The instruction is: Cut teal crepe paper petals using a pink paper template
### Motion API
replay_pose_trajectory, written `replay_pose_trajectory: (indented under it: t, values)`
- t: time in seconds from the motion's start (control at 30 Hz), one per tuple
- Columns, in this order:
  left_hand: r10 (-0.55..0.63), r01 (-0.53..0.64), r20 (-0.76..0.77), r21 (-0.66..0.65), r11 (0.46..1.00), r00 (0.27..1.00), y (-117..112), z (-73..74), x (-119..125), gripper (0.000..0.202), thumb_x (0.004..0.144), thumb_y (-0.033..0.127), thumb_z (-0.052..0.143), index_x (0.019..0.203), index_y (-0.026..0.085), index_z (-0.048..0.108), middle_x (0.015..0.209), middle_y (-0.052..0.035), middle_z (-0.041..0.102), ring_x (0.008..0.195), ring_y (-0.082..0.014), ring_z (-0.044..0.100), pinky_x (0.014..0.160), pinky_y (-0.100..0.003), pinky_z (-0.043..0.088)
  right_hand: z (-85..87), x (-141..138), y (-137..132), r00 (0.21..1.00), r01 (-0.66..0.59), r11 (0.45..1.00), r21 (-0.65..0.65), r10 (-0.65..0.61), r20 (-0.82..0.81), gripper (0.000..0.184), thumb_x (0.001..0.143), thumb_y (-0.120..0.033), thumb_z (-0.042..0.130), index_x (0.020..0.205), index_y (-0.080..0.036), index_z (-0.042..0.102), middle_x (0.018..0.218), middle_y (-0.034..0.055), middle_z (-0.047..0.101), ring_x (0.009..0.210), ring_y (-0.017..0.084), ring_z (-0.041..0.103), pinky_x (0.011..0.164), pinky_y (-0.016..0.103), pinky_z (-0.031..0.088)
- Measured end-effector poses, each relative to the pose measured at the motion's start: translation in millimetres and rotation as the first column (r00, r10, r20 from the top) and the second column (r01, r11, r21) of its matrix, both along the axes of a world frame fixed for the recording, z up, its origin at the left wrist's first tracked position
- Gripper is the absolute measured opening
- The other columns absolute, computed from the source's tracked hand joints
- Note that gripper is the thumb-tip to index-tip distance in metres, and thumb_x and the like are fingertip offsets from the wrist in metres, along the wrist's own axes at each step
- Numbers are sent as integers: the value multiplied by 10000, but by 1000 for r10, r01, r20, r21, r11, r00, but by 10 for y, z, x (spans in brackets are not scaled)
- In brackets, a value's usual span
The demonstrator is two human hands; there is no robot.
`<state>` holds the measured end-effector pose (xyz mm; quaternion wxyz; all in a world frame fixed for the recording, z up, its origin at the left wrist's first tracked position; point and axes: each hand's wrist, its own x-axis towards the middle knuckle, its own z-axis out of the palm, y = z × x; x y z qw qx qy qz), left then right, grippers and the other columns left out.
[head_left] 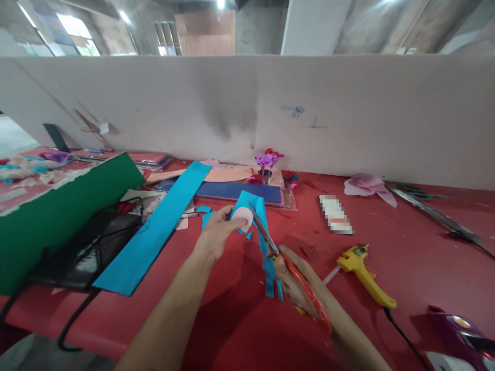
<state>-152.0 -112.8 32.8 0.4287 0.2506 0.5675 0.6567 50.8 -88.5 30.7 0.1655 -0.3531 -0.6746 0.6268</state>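
My left hand (216, 234) pinches a piece of blue paper (249, 197) together with a pale pink rounded piece (243, 216) lying against it. My right hand (296, 283) is closed around the red-and-yellow handles of a pair of scissors (266, 233). Its blades lie at the paper, just right of the pale piece. From the paper a cut blue strip hangs down past the blades, its lower end split. Small blue scraps (249, 235) are on the red table (228, 314) below. To the left lies a long blue paper strip (158, 226).
A yellow glue gun (363, 273) with a cord lies at right, a phone (335, 214) behind it. Paper flowers in a small pot (265, 175) stand at the back by a white partition (154, 103). A green sheet (69, 221) and black bag (85, 247) occupy the left.
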Motion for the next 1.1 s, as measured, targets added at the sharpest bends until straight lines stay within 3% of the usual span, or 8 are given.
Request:
replay_pose_trajectory:
  t: [0.33, 0.53, 0.77, 1.1]
  values:
    - [35, -35, 27, 17, 999, 999, 17, -64, -29, 223, 534, 199, 764, 746, 172, 699, 747, -12, 682, 699, -142, 581, 716, -261, 422, -10, 4, -31, 1000, 27, 1000, -16, -26, 16, 578, 811, -783, 441, 895, -213, 495, 535, -92, 325, 391, 51, 245, 365, 181, 225]
    - [60, -61, 65, 12, 998, 996, 6, -13, -2, 260, 513, 202, 774, 761, 175, 700, 734, -7, 678, 665, -134, 569, 680, -255, 423, 0, 12, -21, 1000, 8, 999, 36, -8, 0, 600, 794, -782, 471, 914, -198, 543, 555, -77, 333, 435, 71, 288, 384, 190, 255]
    - [-43, 44, 50, -11, 999, 998, 6, -35, -5, 265, 491, 157, 761, 750, 190, 722, 760, -9, 696, 710, -150, 594, 721, -274, 445, -35, 151, -4, 997, -48, 999, 0, 48, 54, 570, 828, -747, 459, 1040, -229, 562, 637, -22, 439, 507, 118, 365, 410, 217, 324]
    - [-142, 142, -33, 13, 990, 989, -32, -71, -18, 247, 564, 165, 734, 809, 197, 731, 807, -14, 712, 732, -158, 611, 720, -275, 460, 53, 135, -14, 998, 25, 1000, 5, -25, 56, 628, 790, -788, 465, 1058, -233, 584, 637, -25, 438, 488, 103, 329, 405, 218, 290]
